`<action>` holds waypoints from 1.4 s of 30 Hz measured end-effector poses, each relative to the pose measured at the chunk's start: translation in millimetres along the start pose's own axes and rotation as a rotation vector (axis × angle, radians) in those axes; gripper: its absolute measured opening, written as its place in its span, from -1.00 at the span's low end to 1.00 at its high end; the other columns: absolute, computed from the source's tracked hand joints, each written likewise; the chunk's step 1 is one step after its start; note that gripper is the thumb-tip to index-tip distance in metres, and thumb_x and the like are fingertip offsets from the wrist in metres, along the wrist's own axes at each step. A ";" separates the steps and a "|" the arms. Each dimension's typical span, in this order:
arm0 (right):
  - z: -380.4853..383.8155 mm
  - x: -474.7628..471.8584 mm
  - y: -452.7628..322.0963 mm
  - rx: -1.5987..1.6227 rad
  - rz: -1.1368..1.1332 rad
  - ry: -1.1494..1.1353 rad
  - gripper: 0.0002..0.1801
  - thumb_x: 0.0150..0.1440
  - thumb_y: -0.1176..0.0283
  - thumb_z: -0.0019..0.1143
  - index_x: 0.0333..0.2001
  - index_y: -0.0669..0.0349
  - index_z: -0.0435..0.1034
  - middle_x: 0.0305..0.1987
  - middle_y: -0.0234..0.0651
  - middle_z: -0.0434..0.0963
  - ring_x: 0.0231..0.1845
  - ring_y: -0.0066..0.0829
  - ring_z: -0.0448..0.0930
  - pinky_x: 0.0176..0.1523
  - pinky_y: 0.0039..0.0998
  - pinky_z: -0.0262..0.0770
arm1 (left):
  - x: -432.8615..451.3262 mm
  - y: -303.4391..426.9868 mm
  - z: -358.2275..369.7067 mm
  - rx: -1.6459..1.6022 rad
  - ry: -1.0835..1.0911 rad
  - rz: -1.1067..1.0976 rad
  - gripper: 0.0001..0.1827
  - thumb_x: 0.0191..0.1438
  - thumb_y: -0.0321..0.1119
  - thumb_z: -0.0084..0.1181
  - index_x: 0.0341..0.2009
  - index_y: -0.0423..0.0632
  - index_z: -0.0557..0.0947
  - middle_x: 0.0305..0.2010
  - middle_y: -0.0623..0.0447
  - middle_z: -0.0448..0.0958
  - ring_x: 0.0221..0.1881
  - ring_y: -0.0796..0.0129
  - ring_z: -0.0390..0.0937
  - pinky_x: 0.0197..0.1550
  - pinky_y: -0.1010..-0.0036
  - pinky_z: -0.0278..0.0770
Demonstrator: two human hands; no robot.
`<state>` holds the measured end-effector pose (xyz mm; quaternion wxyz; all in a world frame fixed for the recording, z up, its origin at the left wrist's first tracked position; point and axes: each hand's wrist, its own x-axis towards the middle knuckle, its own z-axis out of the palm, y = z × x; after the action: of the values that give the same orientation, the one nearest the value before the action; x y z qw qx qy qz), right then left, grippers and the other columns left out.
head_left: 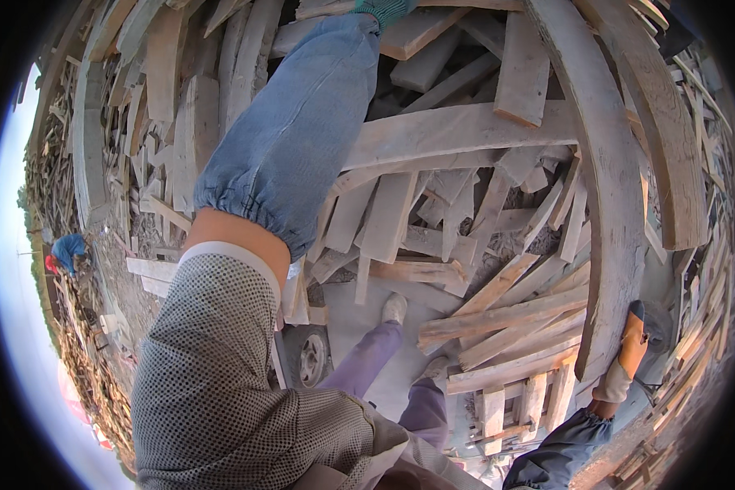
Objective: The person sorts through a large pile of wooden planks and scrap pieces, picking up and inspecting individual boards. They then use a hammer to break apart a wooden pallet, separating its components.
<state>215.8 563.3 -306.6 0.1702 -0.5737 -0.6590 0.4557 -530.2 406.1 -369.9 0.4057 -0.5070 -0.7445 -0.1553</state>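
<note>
My left arm, in a denim sleeve cover, reaches to the top edge of the head view. Only the green knit glove cuff of my left hand (384, 10) shows there, above a heap of sawn timber; its fingers are cut off by the frame. At the lower right, my right hand (626, 350) wears an orange-and-cream glove with dark fingertips. It holds the right edge of a long, greyish wooden plank (609, 202) near the lower end. Part of that grip is hidden. A second thick plank (661, 135) slants down beside the long one.
Loose boards (386, 214) fill the middle, with a wide crosswise plank (459, 135) above them. Stacked planks (508, 318) lie right of my feet. A wheel (312, 356) stands left of my legs. Another person (67, 252) bends over at the far left, near more wood piles.
</note>
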 end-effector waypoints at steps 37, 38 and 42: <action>143.7 -121.7 -10.6 0.103 -0.550 -0.208 -0.64 0.26 0.36 -0.05 0.12 -0.10 0.48 -0.22 -0.23 0.58 -0.27 -0.22 0.59 -0.17 -0.38 0.46 | -102.8 459.4 -346.5 -1.704 -0.131 -1.652 -0.42 0.03 -0.38 0.34 0.11 -0.25 0.41 -0.03 -0.09 0.56 -0.10 0.28 0.59 -0.06 0.42 0.61; 162.7 -146.6 -4.7 -0.290 -0.692 -0.078 -0.64 0.29 0.46 -0.10 0.11 0.00 0.50 -0.19 -0.28 0.58 -0.20 -0.32 0.55 -0.11 -0.49 0.40 | -122.2 439.2 -358.6 -1.653 -0.176 -1.666 -0.43 0.05 -0.39 0.33 0.11 -0.25 0.41 -0.02 -0.09 0.56 -0.09 0.28 0.59 -0.05 0.40 0.62; 183.7 -164.1 5.2 -0.100 -0.570 -0.122 -0.59 0.19 0.47 -0.01 0.10 -0.12 0.51 -0.11 -0.23 0.57 -0.23 -0.33 0.56 -0.16 -0.43 0.45 | -148.8 426.6 -359.9 -1.906 -0.182 -1.809 -0.51 0.08 -0.45 0.27 0.10 -0.27 0.45 -0.03 -0.10 0.58 -0.12 0.28 0.62 -0.08 0.40 0.64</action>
<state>128.3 338.9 -358.5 0.2228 -0.3447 -0.8242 0.3901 29.6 268.0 -336.0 -0.4061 0.0732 -0.4424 -0.7963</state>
